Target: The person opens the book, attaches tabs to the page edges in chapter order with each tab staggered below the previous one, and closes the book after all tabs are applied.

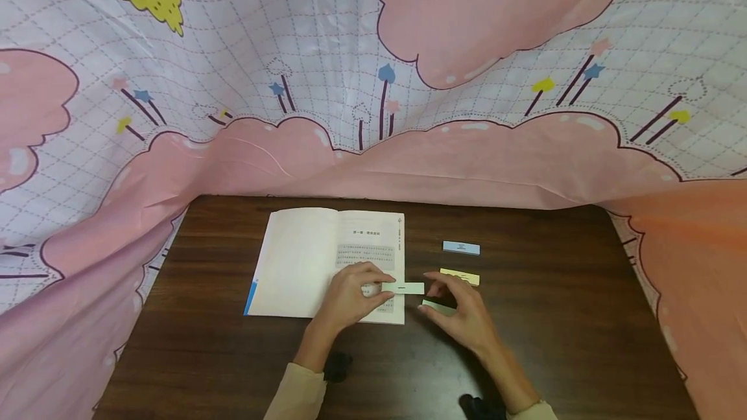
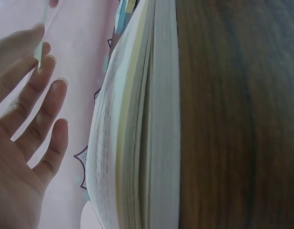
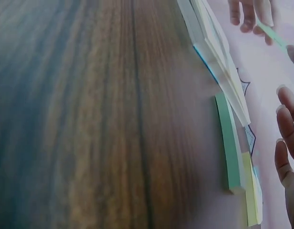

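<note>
My left hand (image 1: 347,293) pinches a pale green sticky note (image 1: 408,288) between thumb and index finger. This strip with a short dark mark lies across the right page's edge in the head view and seems held above it. The left wrist view shows the left hand's (image 2: 30,105) other fingers spread loosely. My right hand (image 1: 463,313) is at the strip's right end, thumb and index finger apart. Beneath it on the table is a green sticky-note pad (image 3: 228,143), partly hidden in the head view. The open book (image 1: 303,258) lies under the left hand.
Beyond the right hand, a yellow pad (image 1: 469,277) and a blue pad (image 1: 461,248) lie on the dark wooden table (image 1: 560,316). A patterned pink and white cloth (image 1: 467,161) hangs behind the table and along its sides.
</note>
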Tool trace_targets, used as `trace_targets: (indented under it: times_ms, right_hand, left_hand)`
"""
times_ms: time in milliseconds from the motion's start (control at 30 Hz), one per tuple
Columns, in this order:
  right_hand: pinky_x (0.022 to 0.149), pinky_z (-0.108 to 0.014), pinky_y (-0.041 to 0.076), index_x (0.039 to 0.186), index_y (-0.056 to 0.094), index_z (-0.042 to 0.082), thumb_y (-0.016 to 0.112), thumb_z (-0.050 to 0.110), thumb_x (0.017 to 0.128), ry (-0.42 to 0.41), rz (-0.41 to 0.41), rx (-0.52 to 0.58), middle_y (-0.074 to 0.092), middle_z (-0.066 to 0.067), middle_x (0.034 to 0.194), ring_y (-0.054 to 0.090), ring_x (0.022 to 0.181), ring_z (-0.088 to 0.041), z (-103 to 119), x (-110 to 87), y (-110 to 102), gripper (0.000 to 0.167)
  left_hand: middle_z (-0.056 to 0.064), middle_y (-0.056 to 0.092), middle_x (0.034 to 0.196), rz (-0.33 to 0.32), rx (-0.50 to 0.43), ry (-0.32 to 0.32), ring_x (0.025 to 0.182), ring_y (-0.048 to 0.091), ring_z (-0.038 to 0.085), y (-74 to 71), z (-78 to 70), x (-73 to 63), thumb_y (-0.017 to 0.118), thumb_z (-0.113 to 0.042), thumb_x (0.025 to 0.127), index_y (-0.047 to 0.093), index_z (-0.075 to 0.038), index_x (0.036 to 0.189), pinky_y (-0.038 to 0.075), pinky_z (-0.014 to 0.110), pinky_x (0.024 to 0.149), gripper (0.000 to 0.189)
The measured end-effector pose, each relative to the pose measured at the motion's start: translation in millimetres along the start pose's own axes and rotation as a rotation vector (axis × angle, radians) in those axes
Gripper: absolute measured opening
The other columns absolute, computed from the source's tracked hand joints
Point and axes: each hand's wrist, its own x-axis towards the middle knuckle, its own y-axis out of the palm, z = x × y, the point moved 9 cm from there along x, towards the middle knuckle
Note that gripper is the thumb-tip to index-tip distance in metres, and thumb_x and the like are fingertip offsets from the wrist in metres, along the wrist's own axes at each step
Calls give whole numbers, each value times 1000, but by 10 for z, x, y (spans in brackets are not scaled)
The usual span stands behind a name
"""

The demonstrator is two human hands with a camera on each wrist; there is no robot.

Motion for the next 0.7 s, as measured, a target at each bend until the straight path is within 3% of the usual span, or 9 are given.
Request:
trace_targets:
  times_ms: [400,700]
  right_hand:
    - [68,-26,46,105,74,17,87,7,75,-46,-52,-35,65,10,87,57,77,-10,79,96,22,34]
    - [66,-25,45,110,74,10,89,8,71,-44,-63,-76,66,7,85,55,75,-10,80,142,16,42]
  left_hand:
    - [-9,69,92,20,-34,8,77,64,17,47,-23,44,84,-27,80,79,-19,103,54,35,64,25]
    - [-9,69,92,-14,-46,31,79,65,14,34,-29,72,82,-30,83,79,-19,103,55,32,67,24]
